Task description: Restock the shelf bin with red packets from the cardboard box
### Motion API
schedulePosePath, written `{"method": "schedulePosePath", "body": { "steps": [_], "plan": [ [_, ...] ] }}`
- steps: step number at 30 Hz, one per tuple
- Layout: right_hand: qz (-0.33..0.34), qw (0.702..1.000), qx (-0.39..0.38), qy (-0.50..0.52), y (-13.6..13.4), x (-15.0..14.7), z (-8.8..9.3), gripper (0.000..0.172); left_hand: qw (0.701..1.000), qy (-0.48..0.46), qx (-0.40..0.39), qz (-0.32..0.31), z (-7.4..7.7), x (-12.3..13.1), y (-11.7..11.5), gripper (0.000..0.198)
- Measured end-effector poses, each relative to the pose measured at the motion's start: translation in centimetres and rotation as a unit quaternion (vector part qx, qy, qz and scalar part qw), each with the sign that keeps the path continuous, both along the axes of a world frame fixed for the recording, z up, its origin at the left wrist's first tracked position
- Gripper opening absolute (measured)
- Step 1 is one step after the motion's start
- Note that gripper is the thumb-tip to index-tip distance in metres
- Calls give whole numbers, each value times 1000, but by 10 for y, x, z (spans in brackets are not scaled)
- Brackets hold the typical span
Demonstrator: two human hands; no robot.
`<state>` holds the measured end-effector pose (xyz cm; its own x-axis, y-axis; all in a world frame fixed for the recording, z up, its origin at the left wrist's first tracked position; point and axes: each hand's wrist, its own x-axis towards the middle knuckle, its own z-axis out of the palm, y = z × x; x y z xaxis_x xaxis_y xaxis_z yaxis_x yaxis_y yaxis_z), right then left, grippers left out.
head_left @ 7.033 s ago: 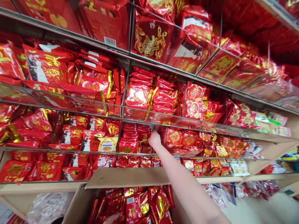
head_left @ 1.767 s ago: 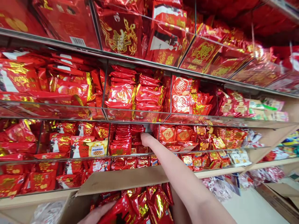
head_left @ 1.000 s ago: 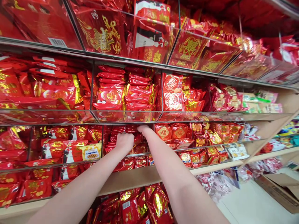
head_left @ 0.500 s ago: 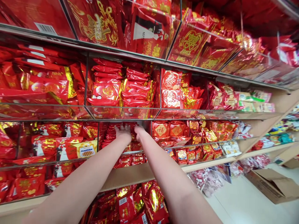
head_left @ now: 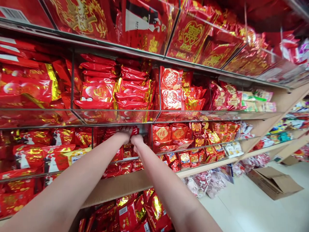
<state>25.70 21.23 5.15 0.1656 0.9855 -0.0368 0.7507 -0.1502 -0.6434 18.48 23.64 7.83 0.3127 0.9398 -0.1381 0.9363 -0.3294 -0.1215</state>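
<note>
Both my hands reach into a lower shelf compartment of small red packets [head_left: 111, 131]. My left hand [head_left: 125, 135] lies over the stacked packets, its fingers stretched out and partly in shadow. Close beside it on the right, my right hand [head_left: 137, 141] is curled, with its fingertips turned away; what lies in its grip is hidden. A little red packaging shows just behind the two hands. To the right, across a divider, stand red packets with a gold diamond sign [head_left: 161, 132].
Clear shelf lips [head_left: 120, 115] and dividers separate the compartments. Larger red bags [head_left: 98, 91] fill the shelf above. A yellow cookie packet [head_left: 74, 155] lies left of my forearm. Below are more red bags [head_left: 131, 212]. A cardboard box [head_left: 272, 182] sits on the floor at right.
The view has shifted, so the shelves sit further left. My left hand's fingers reach deeper among the packets and show less. My right hand stays close beside it.
</note>
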Motion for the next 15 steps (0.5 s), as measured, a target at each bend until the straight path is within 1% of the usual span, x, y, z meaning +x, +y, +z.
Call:
{"method": "schedulePosePath", "body": {
  "steps": [3, 6, 8, 9, 10, 11, 12, 13, 14, 15],
  "plan": [
    [-16, 999, 10, 35, -4, -1, 3, 29, 1000, -7, -10, -10, 2, -2, 3, 55],
    [-24, 997, 32, 64, -14, -1, 13, 27, 1000, -11, -19, -9, 3, -2, 3, 59],
    [-34, 995, 53, 77, -35, -1, 20, 30, 1000, -11, -23, -3, 3, -2, 3, 60],
    [-35, 993, 78, 83, -52, 0, 22, 33, 1000, -10, -25, 1, 3, -2, 3, 60],
    [-24, 988, 121, 94, -73, 1, 21, 36, 1000, -9, -26, 3, 3, -1, 3, 60],
    [-4, 981, 164, 103, -98, 2, 17, 41, 1000, -7, -27, 4, 3, -1, 2, 60],
    [45, 957, 257, 126, -125, 4, 8, 40, 1000, -5, -29, 4, 3, -1, 2, 61],
    [113, 929, 319, 148, -152, 7, -5, 37, 1000, -2, -30, 2, 3, -2, 2, 63],
    [186, 914, 328, 153, -179, 10, -23, 36, 1000, 1, -31, -1, 4, -2, 2, 65],
    [238, 907, 314, 147, -203, 15, -43, 32, 1000, 5, -31, -4, 5, -2, 1, 67]
  ]
}}
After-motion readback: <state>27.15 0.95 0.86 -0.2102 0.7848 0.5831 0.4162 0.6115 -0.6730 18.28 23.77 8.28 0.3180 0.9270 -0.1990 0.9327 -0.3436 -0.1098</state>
